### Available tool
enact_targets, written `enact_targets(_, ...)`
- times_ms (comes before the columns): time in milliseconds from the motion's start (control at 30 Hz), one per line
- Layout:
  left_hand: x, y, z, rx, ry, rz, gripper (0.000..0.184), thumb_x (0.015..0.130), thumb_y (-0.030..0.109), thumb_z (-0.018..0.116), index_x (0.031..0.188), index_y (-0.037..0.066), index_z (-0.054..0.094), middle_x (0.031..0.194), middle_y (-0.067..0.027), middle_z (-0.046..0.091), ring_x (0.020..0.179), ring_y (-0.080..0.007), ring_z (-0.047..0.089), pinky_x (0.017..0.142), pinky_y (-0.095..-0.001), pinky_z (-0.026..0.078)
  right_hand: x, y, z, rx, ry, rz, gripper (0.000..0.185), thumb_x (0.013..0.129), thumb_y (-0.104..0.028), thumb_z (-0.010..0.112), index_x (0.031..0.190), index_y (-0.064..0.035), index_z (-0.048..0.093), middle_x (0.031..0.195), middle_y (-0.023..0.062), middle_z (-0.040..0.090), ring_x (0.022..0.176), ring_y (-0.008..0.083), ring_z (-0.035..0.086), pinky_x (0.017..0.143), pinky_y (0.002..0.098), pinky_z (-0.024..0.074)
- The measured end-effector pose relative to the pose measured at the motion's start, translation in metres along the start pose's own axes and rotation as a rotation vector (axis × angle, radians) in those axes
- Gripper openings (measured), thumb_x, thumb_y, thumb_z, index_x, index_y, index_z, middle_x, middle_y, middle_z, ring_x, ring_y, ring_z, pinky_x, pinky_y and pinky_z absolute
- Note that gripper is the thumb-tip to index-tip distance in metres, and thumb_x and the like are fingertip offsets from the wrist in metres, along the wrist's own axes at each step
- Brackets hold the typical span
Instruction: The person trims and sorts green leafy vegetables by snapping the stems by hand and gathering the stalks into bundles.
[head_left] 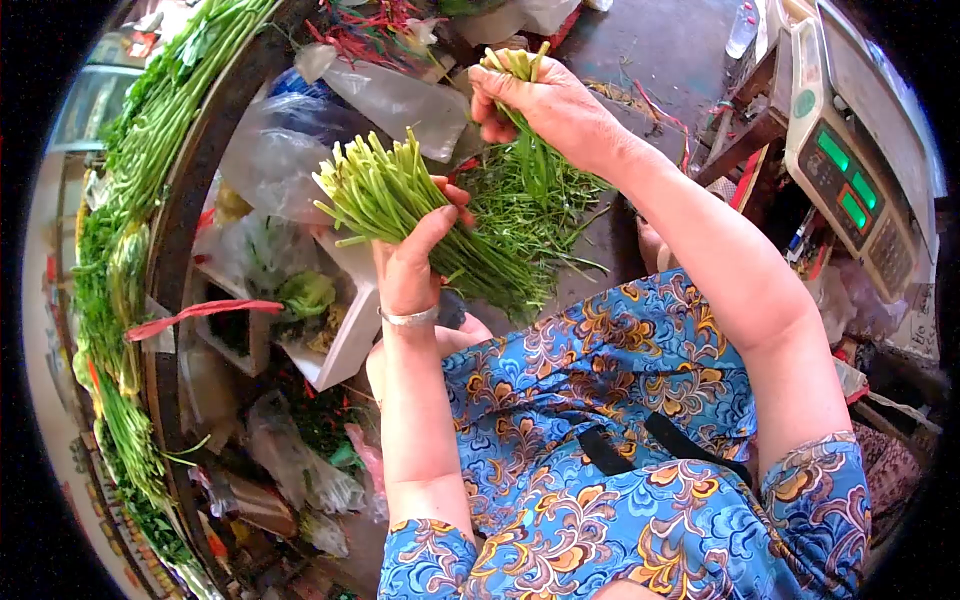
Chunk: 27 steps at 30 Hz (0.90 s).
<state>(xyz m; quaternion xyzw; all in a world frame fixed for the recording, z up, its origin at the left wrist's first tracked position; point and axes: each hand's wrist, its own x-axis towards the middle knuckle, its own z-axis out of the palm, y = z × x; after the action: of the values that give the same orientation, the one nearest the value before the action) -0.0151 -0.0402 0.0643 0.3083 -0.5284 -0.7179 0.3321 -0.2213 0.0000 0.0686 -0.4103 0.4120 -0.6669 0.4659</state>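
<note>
My left hand (415,262) is wrapped round a thick bunch of green vegetable stems (375,190), cut ends pointing up and to the left. The stems run down to the right, behind my fingers. Higher up and to the right, my right hand (540,105) closes on a smaller bunch of the same stems (515,65), whose pale ends stick out above the fist. Green leaves (537,170) hang below that fist. Beneath both hands lies a heap of loose greens (555,215), which the hanging leaves overlap in view.
A digital scale (845,190) with lit green numbers stands at the right. Along the left, more leafy greens (190,110) lie beyond a dark curved edge (165,270). Plastic bags (275,160), a white foam box (350,330) and a red strip (205,315) lie between. Red ties (375,30) sit at the top.
</note>
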Motion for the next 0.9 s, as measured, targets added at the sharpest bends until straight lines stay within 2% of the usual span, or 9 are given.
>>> enact_targets(133, 0.0, -0.002, 0.0, -0.024, -0.1, -0.01, 0.033, 0.076, 0.004, 0.062, 0.108, -0.002, 0.055, 0.091, -0.0115, 0.064, 0.079, -0.0203, 0.061, 0.073, -0.0308, 0.05, -0.005, 0.006, 0.015, -0.191, -0.032, -0.051, 0.018, 0.085, -0.021, 0.068, 0.092, -0.0049, 0.064, 0.077, -0.004, 0.062, 0.066, 0.0032, 0.053, 0.06, 0.0209, 0.0426)
enact_targets(267, -0.004, 0.003, 0.008, 0.002, -0.087, 0.004, 0.035, 0.077, 0.003, 0.061, 0.11, -0.002, 0.054, 0.09, -0.0122, 0.064, 0.08, -0.0216, 0.062, 0.073, -0.0319, 0.051, -0.01, 0.011, 0.025, -0.067, -0.236, 0.221, 0.015, 0.083, -0.011, 0.068, 0.092, -0.0005, 0.063, 0.075, -0.0003, 0.063, 0.063, 0.0069, 0.057, 0.059, 0.0243, 0.0468)
enact_targets(333, -0.003, 0.002, 0.007, 0.006, -0.083, 0.021, 0.035, 0.077, 0.004, 0.061, 0.111, -0.003, 0.055, 0.09, -0.0122, 0.064, 0.079, -0.0216, 0.062, 0.072, -0.0317, 0.052, -0.008, 0.016, 0.028, -0.027, -0.15, 0.101, 0.014, 0.083, -0.013, 0.068, 0.091, -0.0026, 0.063, 0.074, -0.0015, 0.062, 0.061, 0.0056, 0.054, 0.053, 0.0218, 0.0433)
enact_targets(400, -0.001, -0.001, 0.003, -0.038, 0.061, 0.007, 0.032, 0.078, 0.005, 0.063, 0.109, -0.003, 0.057, 0.091, -0.0115, 0.064, 0.079, -0.0214, 0.063, 0.072, -0.032, 0.052, -0.008, 0.012, 0.023, -0.06, -0.107, 0.108, 0.015, 0.083, -0.015, 0.069, 0.092, -0.0041, 0.063, 0.073, -0.0026, 0.06, 0.059, 0.0043, 0.051, 0.051, 0.0209, 0.0404)
enact_targets(533, 0.002, -0.002, -0.003, -0.014, 0.122, 0.078, 0.029, 0.075, 0.001, 0.068, 0.103, -0.001, 0.059, 0.091, -0.0086, 0.064, 0.078, -0.0181, 0.062, 0.072, -0.0301, 0.051, -0.011, 0.011, 0.022, -0.031, -0.073, 0.136, 0.018, 0.081, -0.019, 0.07, 0.093, -0.0077, 0.062, 0.072, -0.0052, 0.056, 0.055, 0.0018, 0.043, 0.047, 0.0191, 0.0331)
enact_targets(633, 0.005, -0.004, -0.008, 0.034, 0.139, 0.095, 0.03, 0.073, -0.001, 0.07, 0.102, 0.0, 0.06, 0.091, -0.0079, 0.064, 0.078, -0.0168, 0.061, 0.073, -0.029, 0.05, -0.009, 0.015, 0.021, 0.032, 0.016, 0.198, 0.019, 0.081, -0.018, 0.07, 0.094, -0.0074, 0.061, 0.072, -0.0055, 0.056, 0.055, 0.0023, 0.043, 0.047, 0.0188, 0.0328)
enact_targets(800, 0.004, -0.006, -0.007, 0.01, 0.21, 0.144, 0.033, 0.073, -0.002, 0.07, 0.103, 0.0, 0.059, 0.09, -0.0078, 0.064, 0.078, -0.017, 0.061, 0.072, -0.029, 0.051, 0.0, 0.01, 0.002, 0.121, 0.12, 0.118, 0.013, 0.085, -0.018, 0.066, 0.091, -0.0078, 0.062, 0.068, -0.0064, 0.051, 0.054, 0.0022, 0.043, 0.046, 0.0183, 0.0313)
enact_targets(867, 0.002, -0.004, -0.009, -0.019, 0.183, 0.087, 0.034, 0.072, -0.003, 0.07, 0.103, 0.0, 0.058, 0.09, -0.0081, 0.064, 0.075, -0.0173, 0.062, 0.07, -0.029, 0.051, 0.003, 0.007, -0.005, 0.027, 0.148, 0.061, 0.017, 0.081, -0.024, 0.07, 0.088, -0.0112, 0.062, 0.062, -0.0049, 0.051, 0.052, 0.0039, 0.042, 0.046, 0.02, 0.0323)
enact_targets(900, 0.003, -0.005, -0.011, -0.018, 0.183, 0.087, 0.034, 0.072, -0.003, 0.07, 0.103, 0.0, 0.058, 0.09, -0.0081, 0.064, 0.075, -0.0173, 0.062, 0.07, -0.029, 0.051, 0.002, 0.004, -0.006, -0.008, 0.156, 0.063, 0.016, 0.081, -0.023, 0.07, 0.086, -0.0095, 0.064, 0.066, -0.0041, 0.055, 0.058, 0.0044, 0.047, 0.052, 0.0208, 0.0382)
